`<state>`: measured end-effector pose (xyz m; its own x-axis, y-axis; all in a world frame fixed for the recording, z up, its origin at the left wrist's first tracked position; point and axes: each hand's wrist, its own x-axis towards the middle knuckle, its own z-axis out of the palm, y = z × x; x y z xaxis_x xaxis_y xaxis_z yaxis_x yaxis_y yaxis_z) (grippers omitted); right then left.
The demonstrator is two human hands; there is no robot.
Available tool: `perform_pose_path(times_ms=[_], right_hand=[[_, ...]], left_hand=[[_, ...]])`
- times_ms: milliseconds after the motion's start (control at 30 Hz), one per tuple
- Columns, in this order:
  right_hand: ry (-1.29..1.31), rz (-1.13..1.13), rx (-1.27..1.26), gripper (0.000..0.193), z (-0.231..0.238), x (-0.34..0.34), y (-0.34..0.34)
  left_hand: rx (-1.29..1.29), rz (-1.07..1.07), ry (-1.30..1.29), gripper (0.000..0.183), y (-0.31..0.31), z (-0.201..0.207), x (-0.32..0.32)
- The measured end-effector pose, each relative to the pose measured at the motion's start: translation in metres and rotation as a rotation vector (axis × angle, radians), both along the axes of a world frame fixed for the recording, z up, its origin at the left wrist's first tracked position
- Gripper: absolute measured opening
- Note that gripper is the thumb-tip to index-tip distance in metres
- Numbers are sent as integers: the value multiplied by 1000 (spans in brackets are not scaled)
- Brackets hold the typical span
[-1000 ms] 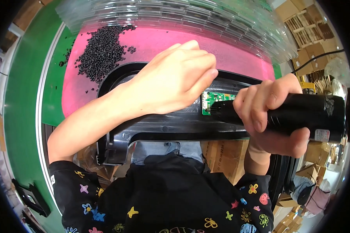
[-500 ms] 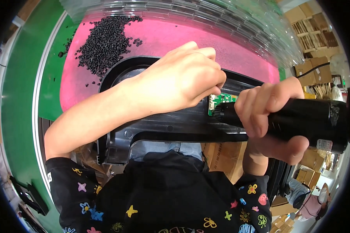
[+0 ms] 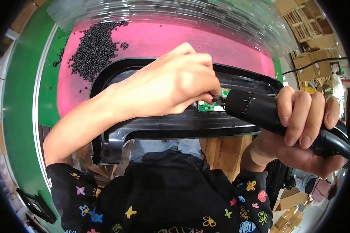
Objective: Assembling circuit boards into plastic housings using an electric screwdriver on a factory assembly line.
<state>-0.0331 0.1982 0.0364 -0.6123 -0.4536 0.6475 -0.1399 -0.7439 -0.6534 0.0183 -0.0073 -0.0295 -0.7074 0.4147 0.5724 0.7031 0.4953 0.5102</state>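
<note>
A black electric screwdriver (image 3: 256,106) lies in the grip of my right hand (image 3: 307,120), tilted with its nose toward the middle. Just off that nose, my left hand (image 3: 179,83) pinches small black screws (image 3: 220,100) between thumb and fingers, close to the driver's tip. Below them a green circuit board (image 3: 206,106) sits in a long black plastic housing (image 3: 159,126), partly hidden by my left hand and the screwdriver. The housing reaches from the mat over my lap. A heap of small black screws (image 3: 93,50) is spread at the far left.
A pink mat (image 3: 155,40) covers part of the green table (image 3: 21,97). Clear plastic trays (image 3: 175,13) are stacked along the far side. A black cable (image 3: 315,62) runs at the right, near cardboard boxes (image 3: 311,66). A black part (image 3: 37,206) lies at lower left.
The screwdriver's nose has lifted off the circuit board and turned; my right hand's grip has moved back toward the right. Screws now show at my left fingertips. The view has shifted slightly.
</note>
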Motion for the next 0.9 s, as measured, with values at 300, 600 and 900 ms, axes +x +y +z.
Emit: perform_pose_path(times_ms=[300, 600, 900], right_hand=[[69, -11, 57, 53, -3, 1, 7], [81, 35, 147, 54, -2, -16, 41], [47, -22, 205, 60, -33, -44, 38]], left_hand=[[-168, 93, 32, 20, 8, 6, 4], [-162, 495, 69, 79, -21, 62, 20], [53, 635, 317, 76, -81, 58, 81]])
